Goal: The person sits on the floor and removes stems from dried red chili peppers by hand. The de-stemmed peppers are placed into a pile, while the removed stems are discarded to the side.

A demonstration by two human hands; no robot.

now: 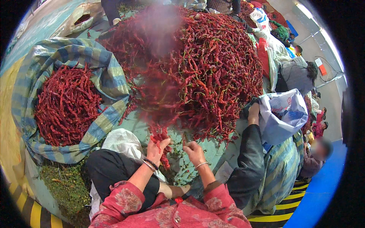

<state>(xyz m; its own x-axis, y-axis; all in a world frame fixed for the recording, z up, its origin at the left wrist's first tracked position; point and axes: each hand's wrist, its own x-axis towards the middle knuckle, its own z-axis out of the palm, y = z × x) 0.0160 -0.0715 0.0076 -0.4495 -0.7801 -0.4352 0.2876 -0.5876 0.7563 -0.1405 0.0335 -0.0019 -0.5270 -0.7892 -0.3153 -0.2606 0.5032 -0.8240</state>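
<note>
My left hand [155,152] is closed around a bunch of dried red chili peppers [159,133], some of which hang down past its fingers. Just to the right, my right hand [195,153] is pinched, thumb and fingertips together. A thin, dark sliver shows at those fingertips, too small to name. Beyond both hands rises a large heap of red chilies [220,72], some with green stems. Loose stems and bits lie on the pale green floor [213,150] around my hands. A blurry smear hides part of the heap's middle.
On the left stands a blue-and-cream checked sack [114,76] full of chilies. Green stem scraps [64,186] lie below it. A white bag [283,114] stands by the right leg, above a striped sack [279,174]. Other people sit along the right side.
</note>
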